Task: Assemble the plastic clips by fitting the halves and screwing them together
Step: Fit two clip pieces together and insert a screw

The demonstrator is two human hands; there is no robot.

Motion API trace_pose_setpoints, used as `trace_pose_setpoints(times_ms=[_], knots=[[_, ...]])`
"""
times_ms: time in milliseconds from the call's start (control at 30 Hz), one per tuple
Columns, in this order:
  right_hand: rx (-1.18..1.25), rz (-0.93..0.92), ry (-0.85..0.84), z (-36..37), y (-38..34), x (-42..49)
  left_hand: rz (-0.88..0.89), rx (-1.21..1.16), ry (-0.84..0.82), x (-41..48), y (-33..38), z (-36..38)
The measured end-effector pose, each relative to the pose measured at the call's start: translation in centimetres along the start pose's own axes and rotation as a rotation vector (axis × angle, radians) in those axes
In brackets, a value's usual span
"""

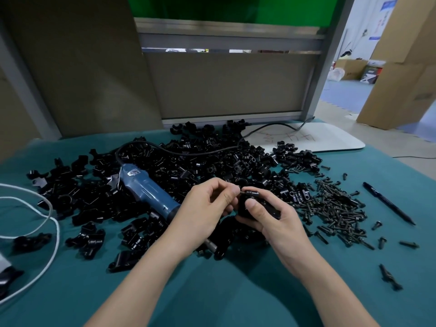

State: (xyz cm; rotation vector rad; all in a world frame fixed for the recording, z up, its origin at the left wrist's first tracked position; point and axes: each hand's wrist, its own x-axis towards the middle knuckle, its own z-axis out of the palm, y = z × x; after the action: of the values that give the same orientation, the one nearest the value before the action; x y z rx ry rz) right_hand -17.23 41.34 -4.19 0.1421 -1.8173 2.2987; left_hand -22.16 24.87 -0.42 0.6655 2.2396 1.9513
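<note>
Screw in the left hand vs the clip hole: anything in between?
Nothing visible. The left hand pinches the screw right at the end of the clip that the right hand grips, with no loose part between them. The fingers hide whether the tip has entered the hole.

Close together, left hand [205, 205] and right hand [274, 217], fingers [227, 197] curled.

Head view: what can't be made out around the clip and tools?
All in the head view:
clip: thumb and fingers of the right hand cover it; fit of halves unclear.
screw: too small, mostly hidden by fingertips of the left hand.
electric screwdriver: nose hidden behind the left wrist.
white cord: cut off by the left edge.
</note>
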Motion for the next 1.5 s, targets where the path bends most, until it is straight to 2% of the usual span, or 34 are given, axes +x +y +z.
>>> trace_pose_setpoints(times_ms=[667,933,1067,1333,1500], knots=[[0.127,0.053,-0.004,0.5,-0.7,-0.1,0.106,0.134,-0.015,-0.4,0.5,-0.5],[0.086,0.039,0.020,0.8,-1.0,-0.3,0.062,0.173,0.082,-0.2,-0.2,-0.3],[0.143,0.035,0.074,0.5,-1.3,-0.2,-0.036,-0.006,0.127,0.2,0.0,-1.1],[0.270,0.042,0.110,0.3,-1.4,-0.1,-0.008,-0.371,-0.075,0.2,0.5,-0.9],[0.338,0.046,0.154,0.0,-1.5,0.1,0.015,-0.461,-0.126,0.2,0.5,-0.9]])
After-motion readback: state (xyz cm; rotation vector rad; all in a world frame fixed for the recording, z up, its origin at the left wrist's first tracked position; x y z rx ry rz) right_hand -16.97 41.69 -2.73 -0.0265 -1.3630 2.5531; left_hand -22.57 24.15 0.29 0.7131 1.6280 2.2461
